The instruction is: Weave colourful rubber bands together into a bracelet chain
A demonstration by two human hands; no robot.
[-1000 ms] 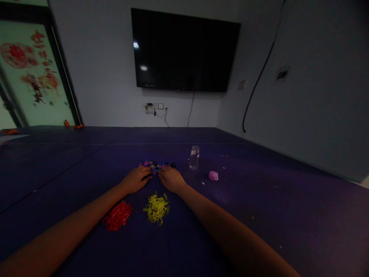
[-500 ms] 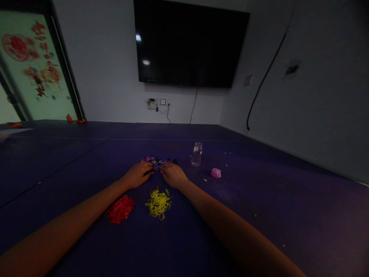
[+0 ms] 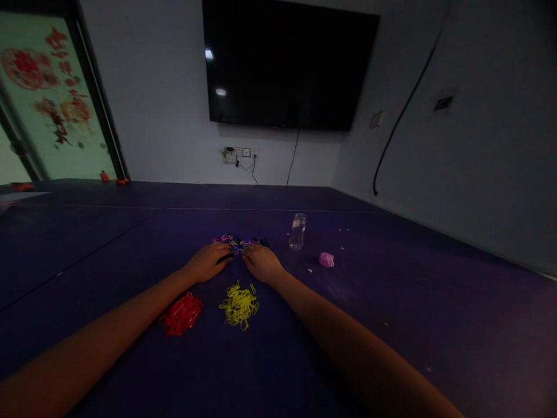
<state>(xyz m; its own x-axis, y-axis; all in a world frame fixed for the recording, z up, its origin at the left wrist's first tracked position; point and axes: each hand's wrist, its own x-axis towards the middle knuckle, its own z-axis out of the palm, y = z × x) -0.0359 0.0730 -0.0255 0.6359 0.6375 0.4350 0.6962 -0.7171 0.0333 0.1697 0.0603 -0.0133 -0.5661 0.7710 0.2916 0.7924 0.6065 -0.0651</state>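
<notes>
A mixed pile of dark, pink and blue bands (image 3: 237, 244) lies on the purple table (image 3: 270, 371). At its left near side rests my left hand (image 3: 209, 262), thumb apart from the fingers. My right hand (image 3: 262, 263) touches the right near side, its fingers spread over the edge of the bands. Neither hand visibly grips anything, though the fingertips are partly lost among the bands. Nearer to me are a heap of red bands (image 3: 183, 314), beside my left forearm, and a heap of yellow bands (image 3: 239, 306) between my forearms.
An upright clear bottle (image 3: 297, 232) stands right of my right hand, with a crumpled pink object (image 3: 326, 259) beyond it to the right. Small white scraps dot the table. A dark screen (image 3: 287, 64) hangs on the wall behind. Orange items (image 3: 122, 181) lie at the far left.
</notes>
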